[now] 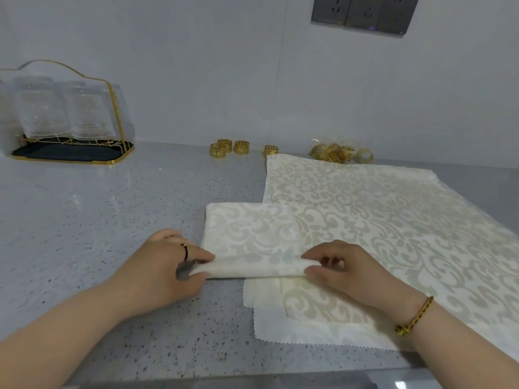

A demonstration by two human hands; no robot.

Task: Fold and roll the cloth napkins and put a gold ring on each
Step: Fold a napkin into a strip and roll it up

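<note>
Grey speckled stone counter (98, 209): both hands pinch a folded cream damask cloth napkin (252, 237) at its rolled near edge. Left hand (171, 265) grips one end, right hand (339, 265) the other.

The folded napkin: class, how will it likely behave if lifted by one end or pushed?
The folded napkin is probably floppy: its near edge curls softly where the left hand and right hand pinch it, so a lifted end would likely droop. Likely light: thin layers lying flat. Pushed, it may bunch rather than slide.
</note>
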